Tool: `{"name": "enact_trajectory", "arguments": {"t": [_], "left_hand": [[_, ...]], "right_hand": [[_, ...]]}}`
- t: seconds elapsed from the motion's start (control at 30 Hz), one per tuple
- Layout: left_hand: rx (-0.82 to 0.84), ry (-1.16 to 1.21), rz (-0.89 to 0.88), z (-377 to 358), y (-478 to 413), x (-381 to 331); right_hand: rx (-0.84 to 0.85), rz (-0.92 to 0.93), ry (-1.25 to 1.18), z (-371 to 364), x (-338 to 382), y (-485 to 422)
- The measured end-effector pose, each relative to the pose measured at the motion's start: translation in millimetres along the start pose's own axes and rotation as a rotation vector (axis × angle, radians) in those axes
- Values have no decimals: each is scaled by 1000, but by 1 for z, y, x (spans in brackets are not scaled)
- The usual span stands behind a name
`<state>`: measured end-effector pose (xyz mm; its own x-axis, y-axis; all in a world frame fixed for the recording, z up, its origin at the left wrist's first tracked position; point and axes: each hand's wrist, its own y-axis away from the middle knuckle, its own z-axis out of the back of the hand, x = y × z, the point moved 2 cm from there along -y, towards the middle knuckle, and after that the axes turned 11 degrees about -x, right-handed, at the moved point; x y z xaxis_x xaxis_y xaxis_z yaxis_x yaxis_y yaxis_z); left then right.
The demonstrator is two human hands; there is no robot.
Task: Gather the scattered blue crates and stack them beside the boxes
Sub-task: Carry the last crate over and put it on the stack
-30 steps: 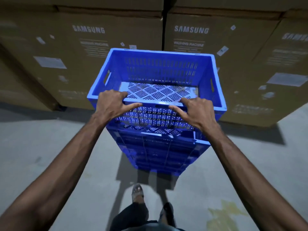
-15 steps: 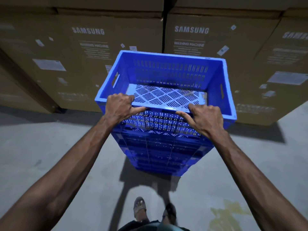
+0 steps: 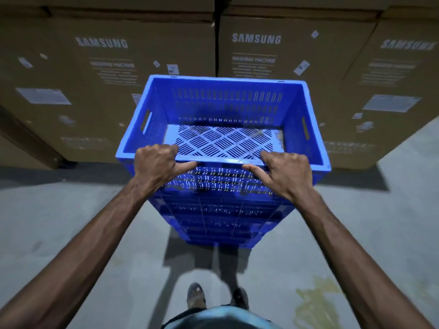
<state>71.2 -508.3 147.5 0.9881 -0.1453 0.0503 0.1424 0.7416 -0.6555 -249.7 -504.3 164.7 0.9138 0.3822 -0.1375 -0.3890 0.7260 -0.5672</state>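
2 hands are on the top crate (image 3: 228, 103), both at its near rim (image 3: 221, 160).

Left hand (image 3: 156, 162): fingers hooked over the rim into the crate, thumb laid along the outer wall. Right hand (image 3: 285, 173): the same hold, mirrored. Neither is spread. Each is closed round the rim.

Location: the top crate sits on a stack (image 3: 221, 217) of like blue crates. The stack stands on the concrete floor (image 3: 71, 222), directly before the cardboard boxes (image 3: 261, 51) marked as washing machines. Whether the stack touches the boxes cannot be told from this angle. Several rims show below the top crate, but the count is not clear.

Handling, as judged:
- The crates are moulded plastic with slotted walls and a lattice base, and the top crate is empty.
- 1 crate should be light and stiff.
- The whole stack will weigh more.
- The stack is tall for its footprint, so force applied at the top rim could tip it rather than slide it.
- The plastic looks smooth and could slip under a sweaty palm.

Hold points: a handle slot (image 3: 146, 121) shows in the left end wall, with its twin opposite. These 2 suit lifting 1 crate. The present rim hold suits steering or steadying only.

Hazard: a yellow stain (image 3: 313, 302) marks the floor near the person's right foot.
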Motion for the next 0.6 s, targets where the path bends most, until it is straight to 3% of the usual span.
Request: {"name": "enact_trajectory", "arguments": {"t": [0.6], "left_hand": [[-8, -21, 42, 10, 11, -27]], "right_hand": [[41, 11, 3, 5, -19, 5]]}}
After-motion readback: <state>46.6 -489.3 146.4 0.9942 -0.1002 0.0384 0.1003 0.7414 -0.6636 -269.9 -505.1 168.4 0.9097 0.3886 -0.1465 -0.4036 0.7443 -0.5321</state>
